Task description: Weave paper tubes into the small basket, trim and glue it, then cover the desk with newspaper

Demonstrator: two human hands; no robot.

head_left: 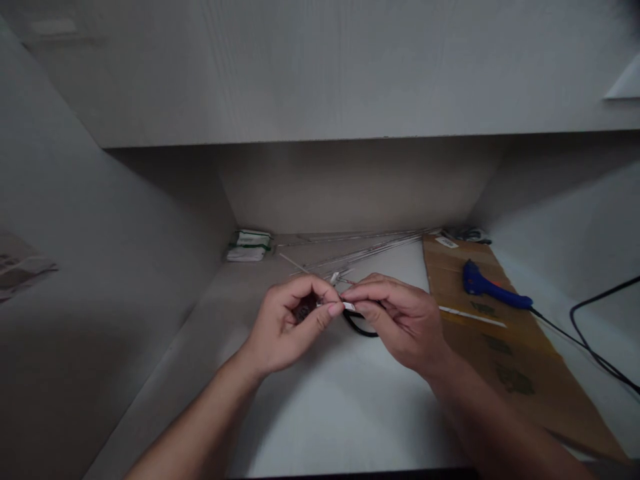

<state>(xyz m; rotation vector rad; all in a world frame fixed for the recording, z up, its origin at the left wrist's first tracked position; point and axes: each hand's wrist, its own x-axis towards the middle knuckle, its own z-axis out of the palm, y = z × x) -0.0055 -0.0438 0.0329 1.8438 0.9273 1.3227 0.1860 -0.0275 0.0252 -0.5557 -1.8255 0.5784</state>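
The white bench (325, 427) carries everything here, and the largest thing on it is the brown cardboard (545, 393), lying along its right side. Left of the cardboard, two bare hands meet above the bench, the right hand (413, 323) on the side nearer it and the left hand (287, 327) farther off. On the cardboard's far half lies a blue glue gun (495, 292), its black cord (575, 339) running off to the right. Thin rods (370, 251) spread leftward from the cardboard's far left corner, and well left of that corner sits a white packet (250, 247) with a green band. A black loop (361, 329) shows between the hands, left of the cardboard; a white stick (473, 316) lies on it, near its left edge. Smallest is the white piece (349, 307), left of the cardboard and at the fingertips of both hands. Each grip is narrow, thumb against forefinger, closed on that piece, so neither hand is clearly nearer. Its long axis seems to run sideways from hand to hand, though the fingers hide its ends.
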